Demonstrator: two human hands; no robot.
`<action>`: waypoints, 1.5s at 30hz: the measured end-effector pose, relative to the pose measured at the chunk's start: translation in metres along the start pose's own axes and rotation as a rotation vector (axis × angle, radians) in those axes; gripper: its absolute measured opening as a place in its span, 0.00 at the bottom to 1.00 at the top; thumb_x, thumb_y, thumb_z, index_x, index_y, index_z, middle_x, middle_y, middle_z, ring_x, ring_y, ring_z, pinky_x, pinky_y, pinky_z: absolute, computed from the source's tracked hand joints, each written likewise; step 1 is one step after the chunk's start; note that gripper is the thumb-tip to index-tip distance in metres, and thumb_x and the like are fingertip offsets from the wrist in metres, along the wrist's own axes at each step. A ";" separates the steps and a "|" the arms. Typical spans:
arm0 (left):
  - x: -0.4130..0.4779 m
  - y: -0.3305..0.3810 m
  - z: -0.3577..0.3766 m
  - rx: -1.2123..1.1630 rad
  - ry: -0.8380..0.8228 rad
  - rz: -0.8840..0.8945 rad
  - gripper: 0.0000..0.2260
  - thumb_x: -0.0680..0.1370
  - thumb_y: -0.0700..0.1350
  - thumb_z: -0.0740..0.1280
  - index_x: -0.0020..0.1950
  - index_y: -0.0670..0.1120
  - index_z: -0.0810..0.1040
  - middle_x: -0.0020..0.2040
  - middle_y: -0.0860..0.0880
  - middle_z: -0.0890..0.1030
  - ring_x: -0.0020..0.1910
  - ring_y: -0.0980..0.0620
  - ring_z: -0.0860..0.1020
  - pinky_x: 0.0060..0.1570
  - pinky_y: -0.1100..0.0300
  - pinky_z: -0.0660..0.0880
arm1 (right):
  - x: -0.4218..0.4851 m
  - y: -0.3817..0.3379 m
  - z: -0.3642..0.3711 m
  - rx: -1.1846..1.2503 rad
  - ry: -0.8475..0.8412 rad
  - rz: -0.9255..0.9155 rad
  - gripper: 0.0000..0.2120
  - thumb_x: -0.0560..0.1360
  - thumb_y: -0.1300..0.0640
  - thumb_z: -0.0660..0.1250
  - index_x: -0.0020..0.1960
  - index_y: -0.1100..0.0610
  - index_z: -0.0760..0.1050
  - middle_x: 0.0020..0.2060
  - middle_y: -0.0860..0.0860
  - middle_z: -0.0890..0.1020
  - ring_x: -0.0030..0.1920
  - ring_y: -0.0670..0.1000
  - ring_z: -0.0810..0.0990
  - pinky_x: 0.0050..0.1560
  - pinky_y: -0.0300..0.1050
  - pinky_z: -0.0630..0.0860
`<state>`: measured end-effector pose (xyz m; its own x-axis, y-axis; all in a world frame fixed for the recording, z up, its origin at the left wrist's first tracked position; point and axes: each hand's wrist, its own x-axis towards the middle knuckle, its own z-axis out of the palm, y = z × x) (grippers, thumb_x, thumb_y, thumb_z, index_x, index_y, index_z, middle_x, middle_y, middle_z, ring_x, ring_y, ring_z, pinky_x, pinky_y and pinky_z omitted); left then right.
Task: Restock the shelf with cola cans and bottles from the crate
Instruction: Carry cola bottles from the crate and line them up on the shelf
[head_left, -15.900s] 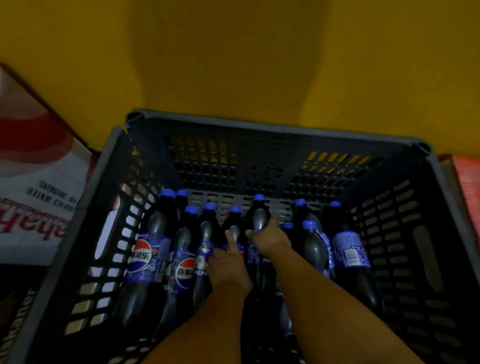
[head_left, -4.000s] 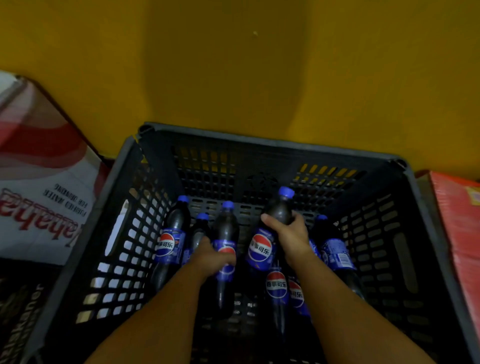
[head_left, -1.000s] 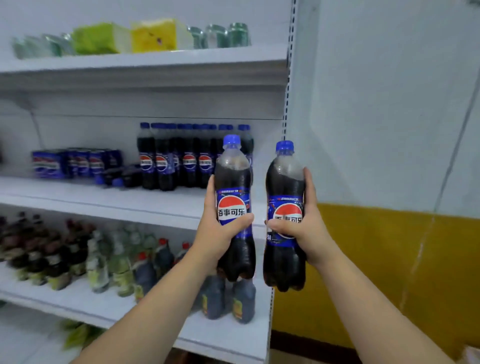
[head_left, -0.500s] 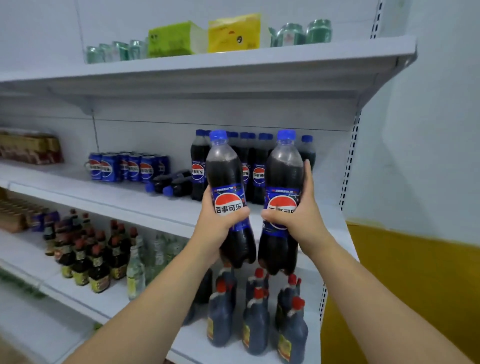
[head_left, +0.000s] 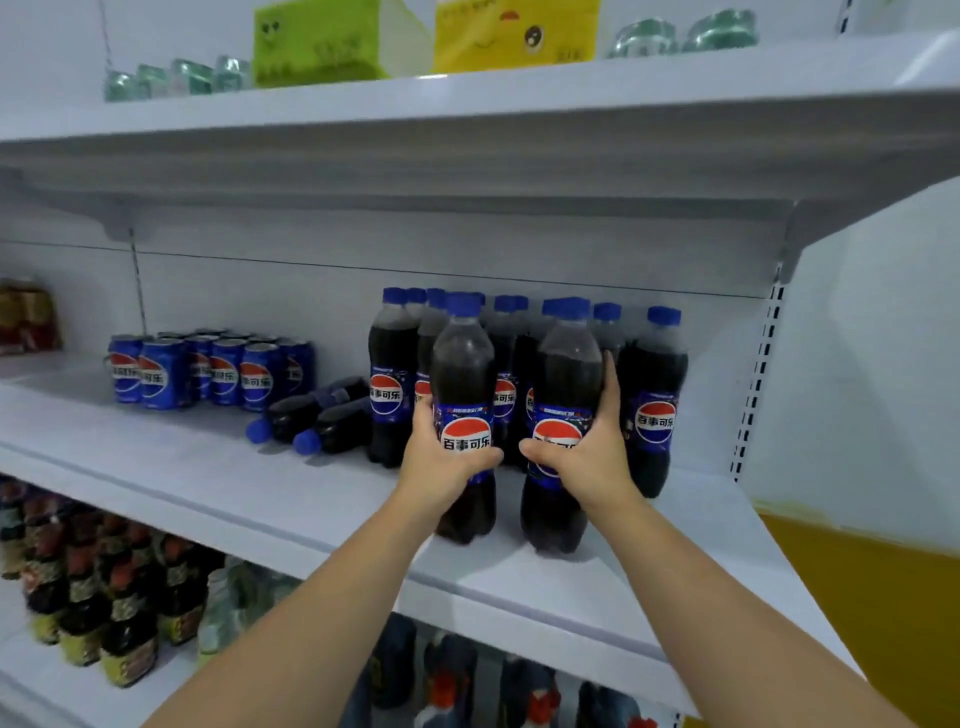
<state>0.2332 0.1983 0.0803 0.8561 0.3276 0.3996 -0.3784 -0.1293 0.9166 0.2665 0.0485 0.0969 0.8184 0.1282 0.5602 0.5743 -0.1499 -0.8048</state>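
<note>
My left hand (head_left: 441, 467) grips a cola bottle (head_left: 462, 364) with a blue cap, upright, its base on or just above the white middle shelf (head_left: 208, 467). My right hand (head_left: 587, 457) grips a second cola bottle (head_left: 569, 364) beside it, also upright near the shelf's front. Behind them stand several more cola bottles (head_left: 654, 395) in rows. Two bottles lie on their sides (head_left: 311, 421) to the left. Several blue cola cans (head_left: 208, 371) stand further left. The crate is out of view.
The shelf above (head_left: 467, 135) carries green and yellow packs and small green cans. Below, the lower shelf holds dark sauce bottles (head_left: 104, 582) and blue bottles with red caps (head_left: 519, 691). A white wall with a yellow base (head_left: 857, 597) is on the right.
Both hands have carried the two bottles forward and down to the middle shelf, in front of the standing bottles. The view has moved closer to the shelf.
</note>
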 end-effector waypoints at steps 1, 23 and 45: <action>0.008 -0.005 0.000 -0.007 -0.017 -0.002 0.35 0.66 0.31 0.75 0.64 0.52 0.62 0.49 0.57 0.75 0.47 0.61 0.76 0.40 0.70 0.72 | 0.002 0.003 0.004 -0.023 0.009 0.000 0.56 0.63 0.68 0.76 0.75 0.42 0.44 0.71 0.48 0.65 0.65 0.48 0.70 0.64 0.48 0.69; 0.063 -0.042 -0.017 0.774 -0.303 0.032 0.29 0.71 0.60 0.69 0.65 0.47 0.66 0.62 0.47 0.75 0.59 0.45 0.75 0.55 0.50 0.75 | 0.016 0.040 0.016 -0.113 -0.016 0.227 0.45 0.68 0.60 0.75 0.74 0.44 0.50 0.60 0.40 0.73 0.60 0.42 0.73 0.57 0.38 0.70; 0.054 -0.056 0.008 0.842 -0.137 0.041 0.35 0.75 0.50 0.68 0.76 0.46 0.52 0.66 0.40 0.68 0.61 0.40 0.73 0.56 0.51 0.72 | 0.013 0.061 0.019 -0.428 -0.050 0.257 0.47 0.67 0.62 0.75 0.76 0.50 0.51 0.67 0.49 0.72 0.66 0.50 0.71 0.60 0.37 0.66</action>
<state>0.3038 0.2154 0.0505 0.9030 0.1987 0.3809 -0.0685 -0.8088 0.5841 0.3120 0.0594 0.0511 0.9384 0.0799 0.3361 0.3196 -0.5699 -0.7570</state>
